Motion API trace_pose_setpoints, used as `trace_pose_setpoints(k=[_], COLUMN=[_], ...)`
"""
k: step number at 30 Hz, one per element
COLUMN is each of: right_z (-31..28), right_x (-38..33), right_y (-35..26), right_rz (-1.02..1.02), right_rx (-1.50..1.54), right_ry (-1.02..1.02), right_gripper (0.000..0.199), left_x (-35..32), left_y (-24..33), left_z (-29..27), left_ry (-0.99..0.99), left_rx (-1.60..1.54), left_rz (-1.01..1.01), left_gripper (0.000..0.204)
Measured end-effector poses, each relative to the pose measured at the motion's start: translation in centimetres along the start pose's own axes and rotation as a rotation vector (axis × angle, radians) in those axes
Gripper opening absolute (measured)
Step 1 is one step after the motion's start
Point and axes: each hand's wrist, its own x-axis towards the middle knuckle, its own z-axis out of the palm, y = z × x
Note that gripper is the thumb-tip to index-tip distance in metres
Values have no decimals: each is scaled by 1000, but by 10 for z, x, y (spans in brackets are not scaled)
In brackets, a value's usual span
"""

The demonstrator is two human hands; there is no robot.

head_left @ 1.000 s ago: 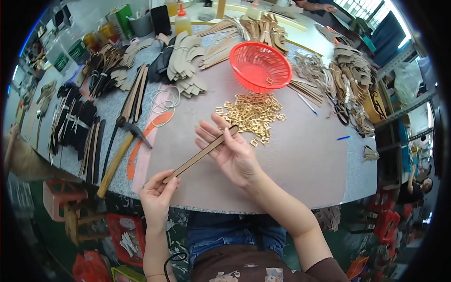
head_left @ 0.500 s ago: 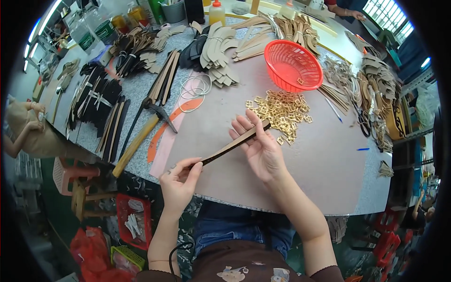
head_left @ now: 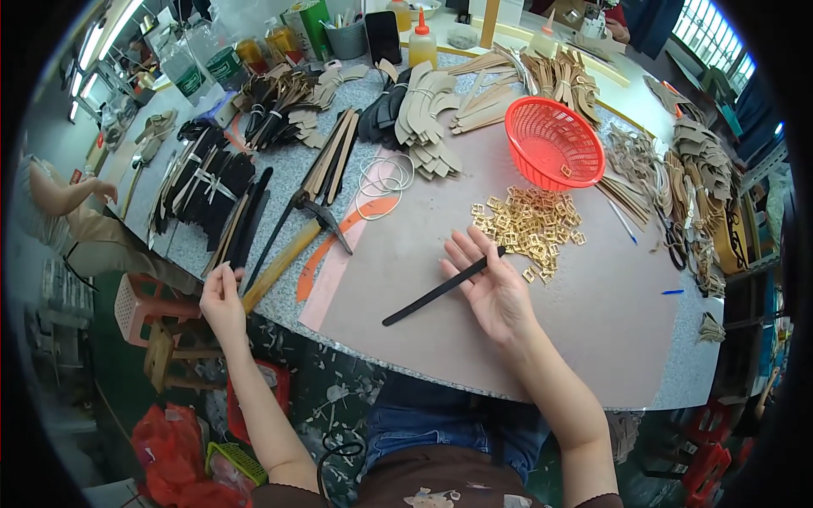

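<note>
The right hand point(head_left: 501, 300) lies palm up, its thumb pinning the upper end of a long, flat, black strip with rounded ends point(head_left: 432, 292) against the fingers, which are otherwise loosely spread. The strip slants down to the left over the grey-brown mat point(head_left: 440, 364) (whether its lower tip touches, I cannot tell).

Half a second ago the left hand point(head_left: 224, 309) pinched that lower end; now it has let go and moved out to the surface's near left edge, so the right hand alone carries the strip. The strip's black face is now uppermost, where a tan one showed before. The left fingers are drawn together beside a row of narrow black and tan strips point(head_left: 254, 216); whether they grip one is unclear.

Beyond the right fingers sits a heap of small gold metal buckles point(head_left: 532, 224), with a round red plastic basket point(head_left: 542, 118) just behind. Between the hands lies a wooden-handled hammer point(head_left: 284, 264), next to an orange curved piece point(head_left: 318, 262).
</note>
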Motion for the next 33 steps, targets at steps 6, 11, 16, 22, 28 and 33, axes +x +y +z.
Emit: trace_pose_setpoints(k=[6, 11, 16, 22, 28, 33], right_z=[44, 77, 79, 26, 1, -2], right_x=[69, 178, 112, 14, -37, -64], right_y=[15, 20, 39, 12, -14, -24], right_rz=[42, -226, -309, 33, 169, 206], right_rx=[49, -167, -760, -916, -903, -889], right_ry=[-116, -10, -108, -230, -288, -392], right_gripper=[46, 61, 53, 37, 32, 30], left_x=[36, 100, 123, 140, 139, 146], left_y=[51, 100, 96, 88, 96, 90], left_z=[41, 117, 174, 202, 187, 192], left_ry=[-11, -214, -514, -571, -618, -695], left_rx=[133, -23, 657, 499, 522, 550], left_rz=[268, 280, 217, 97, 188, 197], left_gripper=[18, 24, 61, 71, 67, 50])
